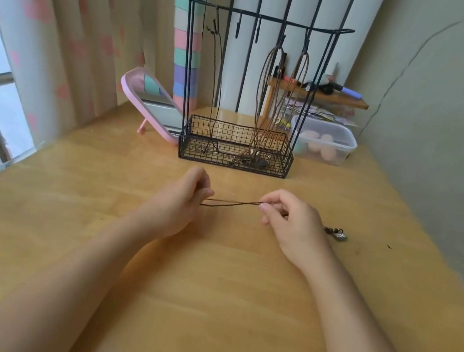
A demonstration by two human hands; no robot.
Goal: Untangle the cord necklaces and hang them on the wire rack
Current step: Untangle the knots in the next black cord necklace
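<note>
Both hands: left hand (186,199), right hand (289,221), fingers clamped on cord necklace (232,203) stretched between
Pendant (338,235): on table (201,310), beside right hand
Wire rack (234,157): other necklaces (266,95) hanging

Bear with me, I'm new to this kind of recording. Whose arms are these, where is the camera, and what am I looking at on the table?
There is no machine here: a person works with bare hands, and the camera sits on their head, looking forward and down. The left hand and right hand each pinch a brown cord necklace, stretched between them over the wooden table. A pendant lies on the table right of that hand. Behind stands a black wire rack with several necklaces hanging from its hooks. A pink mirror leans left of it, and a clear plastic box stands to its right.
</note>
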